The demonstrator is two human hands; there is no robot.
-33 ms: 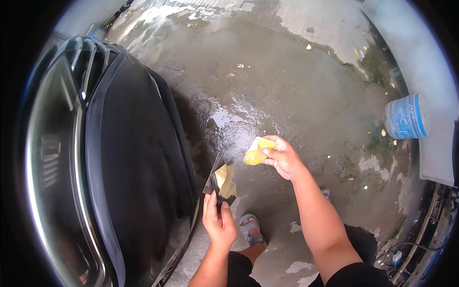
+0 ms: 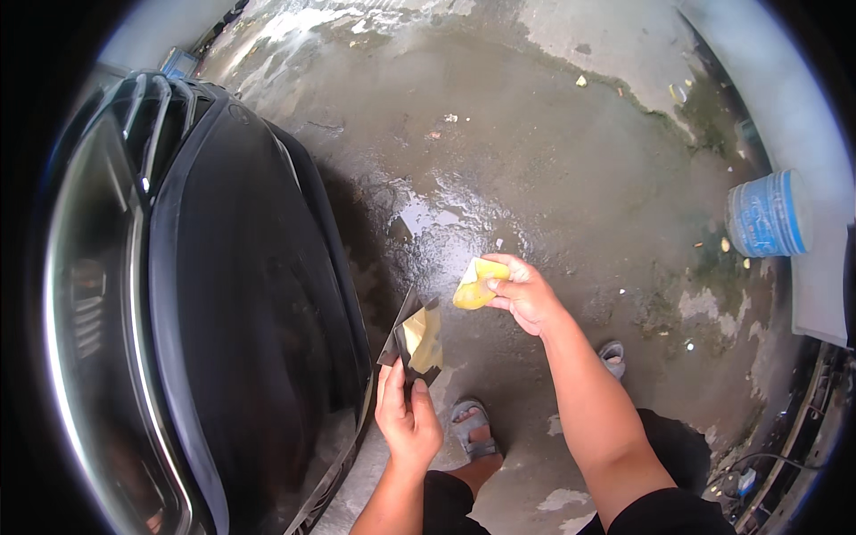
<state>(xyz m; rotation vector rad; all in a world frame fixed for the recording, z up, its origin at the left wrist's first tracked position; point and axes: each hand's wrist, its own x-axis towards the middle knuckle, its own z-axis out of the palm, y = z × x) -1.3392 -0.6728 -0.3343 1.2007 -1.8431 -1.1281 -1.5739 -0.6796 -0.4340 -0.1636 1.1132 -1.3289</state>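
Compared with the earlier frame, the view has slid a little: the blue bucket (image 2: pixel 765 216) sits slightly further right at the right side of the frame, the black car (image 2: pixel 259 312) slightly further left, and the right sandal (image 2: pixel 613 357), earlier mostly hidden behind the forearm, now shows right of the lower centre. The hands and what they hold have kept nearly the same places and poses.

The right hand (image 2: pixel 526 299), just right of the frame's centre, is closed in a pinch, thumb on the near face of a folded yellow piece (image 2: pixel 479 283) with a whitish corner, the fingers curled behind it. The left hand (image 2: pixel 408 423), at lower centre, is partly curled, thumb and fingers holding the lower end of a dark sheet (image 2: pixel 398 337) with a pale yellow patch (image 2: pixel 421 339) on its right side; it may be folded, but the layers are hard to make out. The sheet stands left of the yellow piece and apart from it, near the car's edge. The left sandal (image 2: pixel 471 428) shows below, on the wet floor (image 2: pixel 571 160).
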